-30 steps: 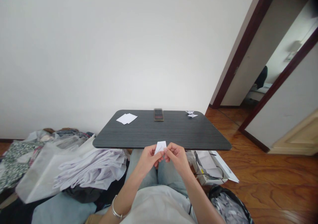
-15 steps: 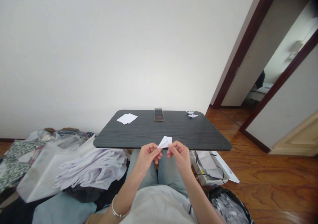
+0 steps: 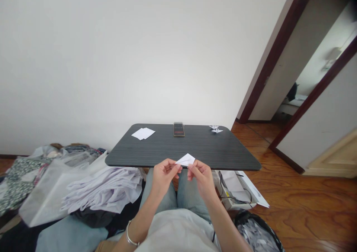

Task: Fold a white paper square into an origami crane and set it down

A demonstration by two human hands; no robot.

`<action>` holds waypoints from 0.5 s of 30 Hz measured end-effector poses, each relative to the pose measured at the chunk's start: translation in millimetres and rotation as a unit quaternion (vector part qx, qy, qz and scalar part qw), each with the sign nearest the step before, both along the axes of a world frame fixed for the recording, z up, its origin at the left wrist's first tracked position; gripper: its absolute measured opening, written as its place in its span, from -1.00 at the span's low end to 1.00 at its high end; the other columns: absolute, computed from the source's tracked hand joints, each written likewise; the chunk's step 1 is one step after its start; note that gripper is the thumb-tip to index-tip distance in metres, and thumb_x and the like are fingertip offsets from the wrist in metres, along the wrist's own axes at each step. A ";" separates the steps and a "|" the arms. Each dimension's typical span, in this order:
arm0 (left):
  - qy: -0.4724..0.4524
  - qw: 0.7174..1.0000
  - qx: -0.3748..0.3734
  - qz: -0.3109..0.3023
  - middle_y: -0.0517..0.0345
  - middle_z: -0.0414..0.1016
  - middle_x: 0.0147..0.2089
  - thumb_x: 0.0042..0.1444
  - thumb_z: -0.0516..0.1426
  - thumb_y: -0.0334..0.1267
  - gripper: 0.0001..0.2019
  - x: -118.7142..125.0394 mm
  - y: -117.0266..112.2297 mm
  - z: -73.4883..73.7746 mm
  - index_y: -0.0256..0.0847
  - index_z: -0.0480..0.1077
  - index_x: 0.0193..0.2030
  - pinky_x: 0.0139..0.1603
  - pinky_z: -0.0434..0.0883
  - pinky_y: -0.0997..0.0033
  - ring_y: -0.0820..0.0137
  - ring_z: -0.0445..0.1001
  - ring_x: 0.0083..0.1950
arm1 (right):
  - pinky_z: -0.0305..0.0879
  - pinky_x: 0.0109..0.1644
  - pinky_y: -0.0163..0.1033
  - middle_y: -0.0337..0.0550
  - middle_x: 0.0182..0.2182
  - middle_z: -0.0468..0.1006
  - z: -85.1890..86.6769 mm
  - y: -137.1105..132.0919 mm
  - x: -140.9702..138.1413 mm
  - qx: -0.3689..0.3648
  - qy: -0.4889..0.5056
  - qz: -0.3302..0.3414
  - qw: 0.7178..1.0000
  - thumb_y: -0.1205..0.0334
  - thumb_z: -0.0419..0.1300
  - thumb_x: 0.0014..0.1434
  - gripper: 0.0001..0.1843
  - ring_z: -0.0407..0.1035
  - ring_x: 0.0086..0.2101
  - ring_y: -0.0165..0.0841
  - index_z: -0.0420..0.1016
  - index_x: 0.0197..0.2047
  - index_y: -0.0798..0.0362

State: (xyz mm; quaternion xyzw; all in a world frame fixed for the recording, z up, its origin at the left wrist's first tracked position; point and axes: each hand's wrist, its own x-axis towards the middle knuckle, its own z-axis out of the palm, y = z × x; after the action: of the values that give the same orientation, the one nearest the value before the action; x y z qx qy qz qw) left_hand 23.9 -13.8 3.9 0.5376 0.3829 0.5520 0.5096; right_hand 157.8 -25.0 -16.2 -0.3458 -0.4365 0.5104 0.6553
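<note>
Heaped clothes [image 3: 103, 188] and wood flooring [image 3: 323, 203] suggest a home.

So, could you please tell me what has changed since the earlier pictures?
The paper has turned clockwise, its narrow end now pointing left, and shifted slightly right and away from the person. The left hand now pinches that narrow end; the right hand pinches the lower right part. The sheets and folded pieces stayed in place on the table.

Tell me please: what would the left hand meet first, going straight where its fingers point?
Beyond the folded paper that the left hand pinches, probably the right hand, though depth is unclear.
</note>
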 end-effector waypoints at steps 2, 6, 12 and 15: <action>-0.002 1.000 -0.003 -0.008 0.11 0.51 -0.54 -0.10 0.24 -0.16 -0.77 -0.5 1.4 -1.6 -0.33 0.40 -0.49 -0.58 0.36 0.54 0.46 0.42 -0.53 | 0.16 -0.60 -0.43 -0.32 -0.73 0.40 -0.5 -0.1 -0.5 -0.002 -0.007 -0.002 1.000 0.18 0.24 0.00 -0.71 0.22 -0.71 -0.53 0.30 -0.63 0.09; 0.004 1.000 -0.012 -0.026 0.09 0.51 -0.53 -0.09 0.23 -0.13 -0.74 -2.9 4.6 -4.8 -0.33 0.39 -0.50 -0.57 0.36 0.54 0.47 0.42 -0.53 | 0.15 -0.61 -0.42 -0.31 -0.74 0.40 -1.0 -0.3 -0.5 -0.005 -0.019 -0.008 1.000 0.17 0.24 -0.01 -0.71 0.21 -0.71 -0.53 0.29 -0.64 0.09; 0.039 0.997 -0.011 -0.068 0.07 0.52 -0.51 -0.03 0.19 -0.11 -0.73 -11.4 8.5 -5.9 -0.34 0.40 -0.46 -0.54 0.38 0.52 0.47 0.42 -0.54 | 0.16 -0.64 -0.43 -0.31 -0.75 0.40 -2.5 1.8 1.6 -0.012 -0.023 -0.006 1.000 0.17 0.25 -0.02 -0.72 0.21 -0.73 -0.53 0.32 -0.64 0.09; 0.064 0.994 -0.008 -0.085 0.04 0.53 -0.47 0.00 0.17 -0.10 -0.72 -16.4 10.1 -6.0 -0.35 0.41 -0.43 -0.55 0.38 0.51 0.44 0.45 -0.50 | 0.15 -0.65 -0.43 -0.31 -0.76 0.39 -3.3 3.1 1.9 -0.018 -0.022 -0.001 1.000 0.17 0.25 -0.03 -0.72 0.21 -0.73 -0.53 0.32 -0.64 0.09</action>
State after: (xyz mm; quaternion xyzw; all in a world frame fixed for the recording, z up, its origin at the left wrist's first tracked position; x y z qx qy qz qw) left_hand 7.5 -3.7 -2.1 0.5982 0.3717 0.4681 0.5337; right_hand 159.7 -21.9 -19.5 -0.3691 -0.4416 0.5094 0.6398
